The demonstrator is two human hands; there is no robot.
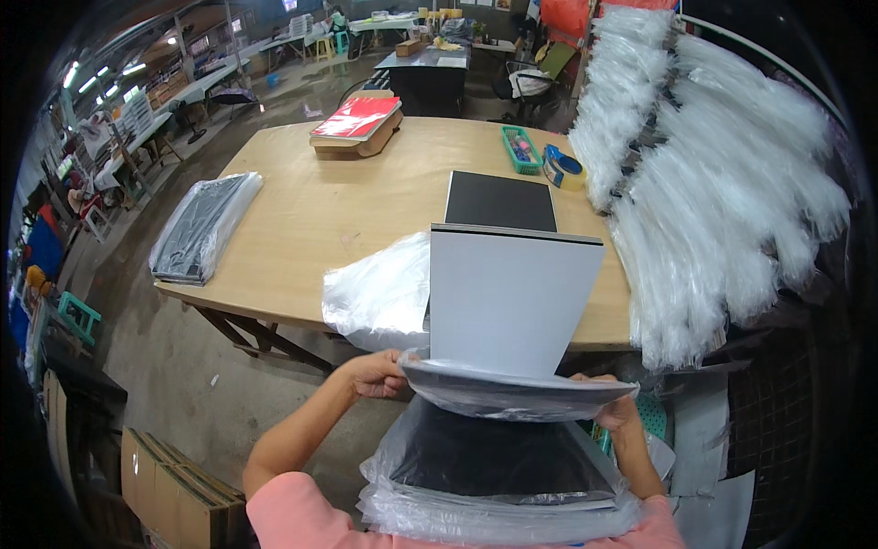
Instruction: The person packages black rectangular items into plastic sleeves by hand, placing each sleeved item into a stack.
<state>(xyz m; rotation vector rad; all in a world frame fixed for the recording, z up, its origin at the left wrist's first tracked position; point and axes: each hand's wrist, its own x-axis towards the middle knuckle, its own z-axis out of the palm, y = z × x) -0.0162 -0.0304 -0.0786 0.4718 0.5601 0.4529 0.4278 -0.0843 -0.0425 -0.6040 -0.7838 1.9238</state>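
Both of my hands grip a dark flat board in a clear plastic bag (521, 389), held bowed and nearly edge-on in front of me. My left hand (375, 373) pinches its left end. At its right end is my right hand (615, 409), its fingers partly hidden behind the plastic. Just below, close to my body, lies a stack of bagged black boards (503, 457). Beyond the held board, a pale grey-white panel with a black far edge (512, 293) reaches onto the table, and a black board (501, 201) lies behind it. Loose clear plastic bags (380, 288) sit left of the panel.
The wooden table (302, 220) bears a bagged dark stack (206, 229), a red-topped stack (357, 119), a green basket (521, 149) and tape rolls (562, 169). Heaps of clear plastic bags (722, 192) stand along the right. Cardboard (178, 489) leans at lower left.
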